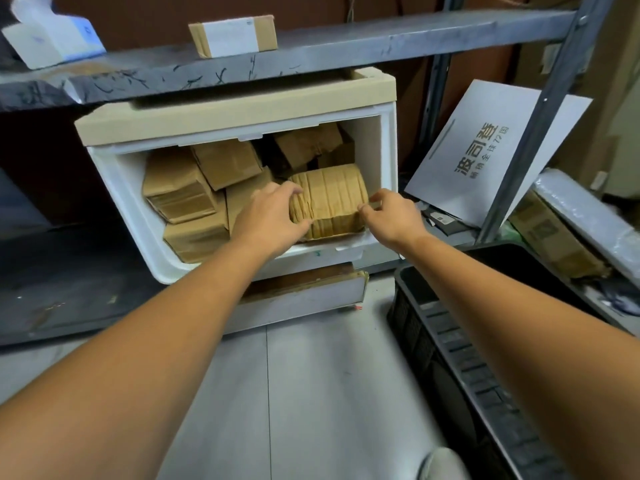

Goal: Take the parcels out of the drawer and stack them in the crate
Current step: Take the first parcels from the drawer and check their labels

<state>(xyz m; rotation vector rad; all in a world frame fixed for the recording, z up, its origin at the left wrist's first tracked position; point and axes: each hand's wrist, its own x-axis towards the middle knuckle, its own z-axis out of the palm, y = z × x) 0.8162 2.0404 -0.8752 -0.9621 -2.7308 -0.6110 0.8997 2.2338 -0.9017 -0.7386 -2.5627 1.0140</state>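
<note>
Frame centre: left hand (272,218) fingers curled round left end of taped parcel (332,199) in white drawer (138,223); right hand (393,214) pinches its right edge. Black crate (433,327) lower right.

this is looking like a parcel storeroom or stockroom. a scuffed grey metal shelf board (346,46) is spanning the view, with a small brown cardboard box with a white label (232,36) sitting on top of it. just under the shelf, a white plastic drawer with a beige top (121,188) is holding loosely piled brown tape-wrapped parcels (180,188). below the shelf to the right, a black ribbed plastic crate (450,341) is standing on a pale tiled floor (311,393), and a grey printed mailer bag (485,150) and a bubble-wrapped bundle (588,216) are leaning under the shelf's right end.
</note>
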